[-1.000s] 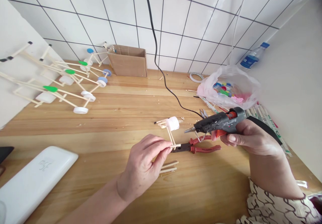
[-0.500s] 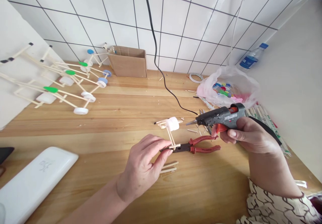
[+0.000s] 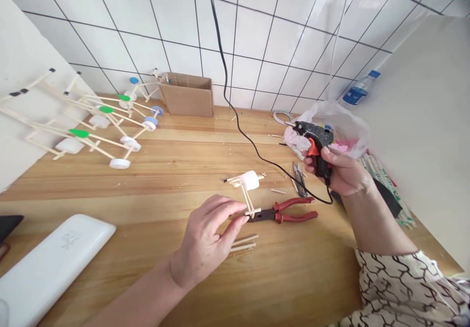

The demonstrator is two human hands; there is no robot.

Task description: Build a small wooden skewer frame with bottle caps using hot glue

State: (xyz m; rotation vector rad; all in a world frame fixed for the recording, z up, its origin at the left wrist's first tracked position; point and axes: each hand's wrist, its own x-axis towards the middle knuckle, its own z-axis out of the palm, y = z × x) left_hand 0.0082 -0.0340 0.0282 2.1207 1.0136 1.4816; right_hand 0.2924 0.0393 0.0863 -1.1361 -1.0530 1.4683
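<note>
My left hand (image 3: 209,239) pinches the near end of a small wooden stick frame (image 3: 247,198), above the jaws of red-handled pliers (image 3: 273,214) lying on the table. A white round piece (image 3: 250,180) is joined to the far end of the frame, beside a dark-tipped stick. My right hand (image 3: 345,170) grips a black glue gun (image 3: 315,133) by its handle, over the plastic bag at the right. The gun's nozzle points left, away from the frame. Two loose sticks (image 3: 243,246) lie just right of my left fingers.
Stick models (image 3: 119,163) with white and blue wheels stand at the left. A cardboard box (image 3: 187,94), tape roll (image 3: 282,116), plastic bag (image 3: 358,126) and bottle (image 3: 358,92) are at the back. Snips (image 3: 299,179), black cable (image 3: 253,146) and white power bank (image 3: 55,268) lie around.
My right hand has raised the glue gun away from the stick frame, up and back over the bag, uncovering the snips. My left hand still pinches the frame in nearly the same place.
</note>
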